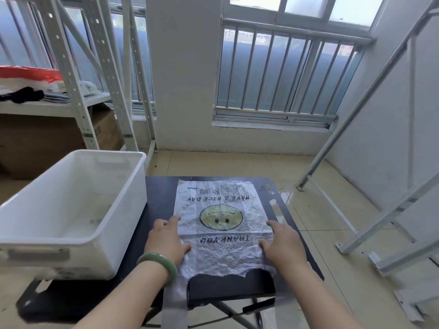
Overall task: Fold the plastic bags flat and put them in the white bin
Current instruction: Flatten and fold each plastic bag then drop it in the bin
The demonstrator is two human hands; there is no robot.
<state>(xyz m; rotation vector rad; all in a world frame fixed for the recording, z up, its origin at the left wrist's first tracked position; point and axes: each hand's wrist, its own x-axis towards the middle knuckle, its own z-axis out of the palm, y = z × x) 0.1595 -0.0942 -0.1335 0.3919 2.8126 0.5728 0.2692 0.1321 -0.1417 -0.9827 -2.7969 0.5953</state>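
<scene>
A clear plastic bag (219,210) with a yellow smiley face and the words "HAVE A NICE DAY" and "THANK YOU" lies spread out on a small black table (280,205). Its handles hang over the near table edge. My left hand (166,238), with a green bangle at the wrist, presses flat on the bag's left edge. My right hand (282,243) presses flat on the bag's right edge. The white bin (78,241) stands on the table's left side, touching neither hand, and looks empty.
White metal shelving (71,74) with cloth items and cardboard boxes (40,141) stands at the back left. A barred window (285,74) faces me. Slanted metal frame parts (380,181) lean on the right over the tiled floor.
</scene>
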